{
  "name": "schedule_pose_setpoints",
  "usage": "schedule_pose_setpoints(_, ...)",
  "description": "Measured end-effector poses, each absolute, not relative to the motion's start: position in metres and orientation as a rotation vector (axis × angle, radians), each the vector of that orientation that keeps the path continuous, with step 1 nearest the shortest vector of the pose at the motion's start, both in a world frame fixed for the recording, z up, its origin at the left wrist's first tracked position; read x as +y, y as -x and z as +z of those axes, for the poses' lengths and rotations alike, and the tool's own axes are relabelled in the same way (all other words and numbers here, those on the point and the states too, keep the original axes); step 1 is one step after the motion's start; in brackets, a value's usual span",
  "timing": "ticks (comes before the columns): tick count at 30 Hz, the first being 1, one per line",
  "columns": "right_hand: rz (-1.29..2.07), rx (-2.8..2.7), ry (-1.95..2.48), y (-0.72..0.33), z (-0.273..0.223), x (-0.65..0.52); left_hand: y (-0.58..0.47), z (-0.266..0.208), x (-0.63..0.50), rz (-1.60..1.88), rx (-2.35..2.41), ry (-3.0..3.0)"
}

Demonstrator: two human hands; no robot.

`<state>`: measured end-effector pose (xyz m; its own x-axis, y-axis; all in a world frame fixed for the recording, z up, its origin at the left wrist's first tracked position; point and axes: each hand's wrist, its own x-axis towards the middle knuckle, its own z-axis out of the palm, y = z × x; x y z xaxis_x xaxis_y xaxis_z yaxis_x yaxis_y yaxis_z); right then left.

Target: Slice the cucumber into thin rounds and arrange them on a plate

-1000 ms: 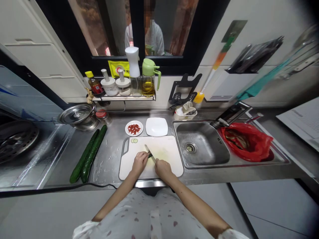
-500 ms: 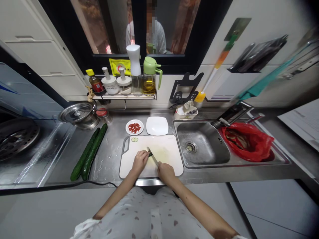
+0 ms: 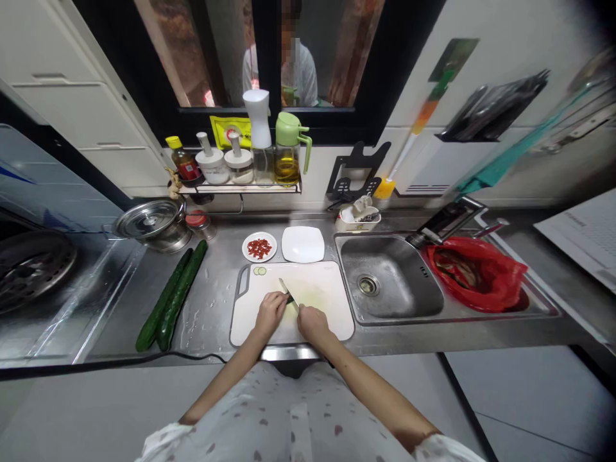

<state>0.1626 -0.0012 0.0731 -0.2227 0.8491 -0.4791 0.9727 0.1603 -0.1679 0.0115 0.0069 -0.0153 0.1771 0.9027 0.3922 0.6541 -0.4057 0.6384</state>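
On the white cutting board (image 3: 332, 282), my left hand (image 3: 271, 310) is closed over a small piece of cucumber (image 3: 289, 299), mostly hidden under the fingers. My right hand (image 3: 312, 321) grips the handle of a kitchen knife (image 3: 289, 292). Its blade slants up and left, right beside the fingertips of my left hand and against the cucumber piece. A couple of pale cucumber slices (image 3: 260, 271) lie at the board's upper left corner. Behind the board are a white plate (image 3: 303, 244) and a small dish of chopped red pieces (image 3: 258, 248).
Two whole cucumbers (image 3: 176, 295) lie left of the board, near a lidded steel pot (image 3: 154, 224). The sink (image 3: 394, 276) is on the right, with a red plastic bag (image 3: 505, 279) beyond it. A condiment rack (image 3: 240, 188) hangs behind, below the window.
My right hand and the knife have shifted slightly left and up. My left hand stays nearly still on the cucumber piece.
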Motion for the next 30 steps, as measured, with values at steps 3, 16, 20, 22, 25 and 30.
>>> schedule_pose_setpoints(3, -0.646, 2.171, -1.754, -0.160, 0.073, 0.002, -0.011, -0.016, 0.007, 1.071, 1.483, -2.138)
schedule_pose_setpoints(16, -0.629, 2.201, -1.746, -0.173, 0.067, -0.013, -0.012, -0.013, 0.006, 1.074, 1.467, -2.124)
schedule_pose_setpoints(20, -0.642, 2.197, -1.735, -0.171, 0.066, -0.011, -0.012, -0.013, 0.006, 1.068, 1.473, -2.117)
schedule_pose_setpoints(22, -0.639, 2.206, -1.740, -0.170, 0.065, -0.010, -0.012, -0.013, 0.007, 1.069, 1.473, -2.117)
schedule_pose_setpoints(25, -0.631, 2.210, -1.749, -0.168, 0.064, -0.008, -0.012, -0.014, 0.007, 1.063, 1.472, -2.116)
schedule_pose_setpoints(30, -0.633, 2.196, -1.760, -0.166, 0.060, -0.006, -0.012, -0.015, 0.007, 1.063, 1.472, -2.111)
